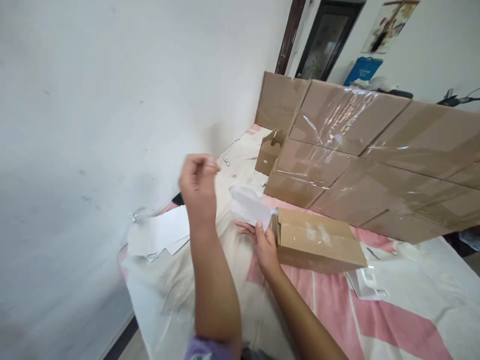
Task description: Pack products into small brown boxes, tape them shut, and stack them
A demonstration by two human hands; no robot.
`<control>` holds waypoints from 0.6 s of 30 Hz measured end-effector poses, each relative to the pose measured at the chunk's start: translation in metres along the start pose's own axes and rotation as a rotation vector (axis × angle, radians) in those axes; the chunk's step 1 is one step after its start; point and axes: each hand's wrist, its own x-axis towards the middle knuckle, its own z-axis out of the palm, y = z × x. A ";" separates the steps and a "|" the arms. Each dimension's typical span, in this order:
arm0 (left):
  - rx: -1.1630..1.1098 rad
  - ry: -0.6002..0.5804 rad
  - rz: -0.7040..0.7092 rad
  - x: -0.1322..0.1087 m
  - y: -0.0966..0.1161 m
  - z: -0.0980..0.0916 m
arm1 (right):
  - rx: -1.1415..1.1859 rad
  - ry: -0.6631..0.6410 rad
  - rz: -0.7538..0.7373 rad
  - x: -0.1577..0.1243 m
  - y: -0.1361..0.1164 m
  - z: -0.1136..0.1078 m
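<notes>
My right hand (265, 245) holds a white sheet of paper (250, 204) between thumb and fingers, its other fingers stretched beneath it. The paper sits just left of a closed brown cardboard box (318, 237). Raised to the left of the paper, my left hand (198, 175) has its fingers curled together and is slightly blurred; whatever lies in them, if anything, is hidden. A stack of white paper sheets (165, 235) rests below and left of it, by the wall. Small silvery pieces (226, 161) lie on the cloth beyond my hands.
A taped cardboard partition (348, 145) rises behind the box, with a smaller open carton (269, 152) at its left end. A white plastic item (367, 282) stands right of the box. The white wall (93, 125) bounds the left side of the pink-and-white cloth (330, 300).
</notes>
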 end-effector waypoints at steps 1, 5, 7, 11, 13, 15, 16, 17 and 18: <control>0.161 -0.208 -0.015 -0.010 0.003 0.000 | 0.019 -0.013 0.001 -0.007 0.006 -0.005; 0.724 -0.903 -0.004 -0.069 0.000 -0.019 | 0.175 -0.001 0.064 -0.022 0.039 -0.016; 0.839 -0.949 0.024 -0.098 -0.007 -0.040 | 0.260 -0.019 0.124 -0.022 0.051 -0.013; 0.954 -0.726 0.067 -0.134 -0.016 -0.076 | 0.364 -0.090 0.222 -0.019 0.054 -0.008; 0.987 -0.657 0.113 -0.143 -0.018 -0.084 | 0.387 -0.119 0.259 -0.019 0.048 -0.011; 1.031 -0.624 0.149 -0.148 -0.019 -0.088 | 0.393 -0.162 0.281 -0.021 0.039 -0.015; 1.052 -0.616 0.154 -0.150 -0.020 -0.089 | 0.393 -0.191 0.286 -0.022 0.035 -0.018; 1.065 -0.619 0.152 -0.152 -0.019 -0.090 | 0.391 -0.221 0.288 -0.023 0.031 -0.020; 1.069 -0.637 0.145 -0.153 -0.019 -0.091 | 0.390 -0.251 0.288 -0.023 0.028 -0.022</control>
